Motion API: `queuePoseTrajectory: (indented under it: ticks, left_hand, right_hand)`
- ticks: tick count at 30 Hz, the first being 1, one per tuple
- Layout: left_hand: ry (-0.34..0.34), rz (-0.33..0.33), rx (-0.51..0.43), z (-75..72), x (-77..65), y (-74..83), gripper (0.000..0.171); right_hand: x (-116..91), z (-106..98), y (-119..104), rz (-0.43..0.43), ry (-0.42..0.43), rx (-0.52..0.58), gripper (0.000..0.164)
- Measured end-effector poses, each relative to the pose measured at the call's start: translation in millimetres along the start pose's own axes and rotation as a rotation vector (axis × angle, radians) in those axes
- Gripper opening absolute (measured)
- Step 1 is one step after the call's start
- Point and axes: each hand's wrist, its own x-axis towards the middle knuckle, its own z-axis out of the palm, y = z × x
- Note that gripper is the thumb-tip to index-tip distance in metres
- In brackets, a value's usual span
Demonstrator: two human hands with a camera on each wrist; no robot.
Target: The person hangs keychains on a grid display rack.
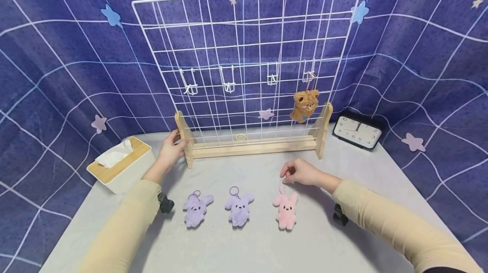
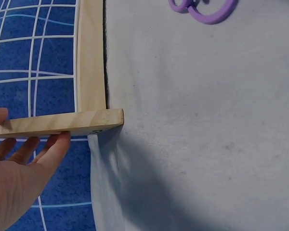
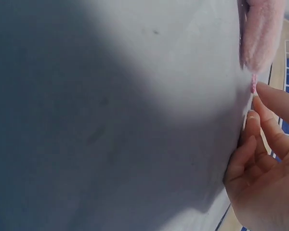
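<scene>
My left hand [image 1: 169, 152] grips the left wooden foot [image 1: 188, 158] of a white wire grid rack [image 1: 248, 46]. In the left wrist view the thumb lies on one side of that wooden board [image 2: 106, 118] and the fingers on the other. My right hand [image 1: 305, 173] pinches the pink cord of a pink plush bunny keychain [image 1: 286, 211], which lies face up on the table. Up close in the right wrist view, thumb and index finger meet at the beaded pink cord [image 3: 254, 83]. Two purple plush bunny keychains [image 1: 195, 212] [image 1: 239, 212] lie to the left.
A brown plush bear keychain [image 1: 306, 105] hangs from the rightmost hook on the grid. Several white hooks [image 1: 229, 85] line the same row. A tissue box [image 1: 122, 165] stands at the left, a black-framed clock [image 1: 357, 131] at the right. A patterned blue curtain surrounds the table.
</scene>
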Motion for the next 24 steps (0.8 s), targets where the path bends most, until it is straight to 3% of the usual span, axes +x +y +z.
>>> queuePoseTrajectory:
  ticks: [3,8,17,24]
  left_hand:
    - [-0.005,0.002,0.0,0.4,-3.8,4.7,0.061]
    - [-0.003,-0.004,-0.015,1.5,-3.5,5.0,0.061]
    - [0.024,0.01,0.008,-1.9,16.4,-24.9,0.063]
    - [0.035,0.027,0.024,-1.7,19.3,-29.5,0.061]
  right_hand:
    - [0,1,-1,-0.01,0.013,-0.002,0.009]
    - [2,5,-1,0.082,0.035,-0.007,0.01]
    - [3,10,-3,0.155,0.069,-0.08,0.01]
    - [3,9,-7,0.169,0.057,-0.095,0.007]
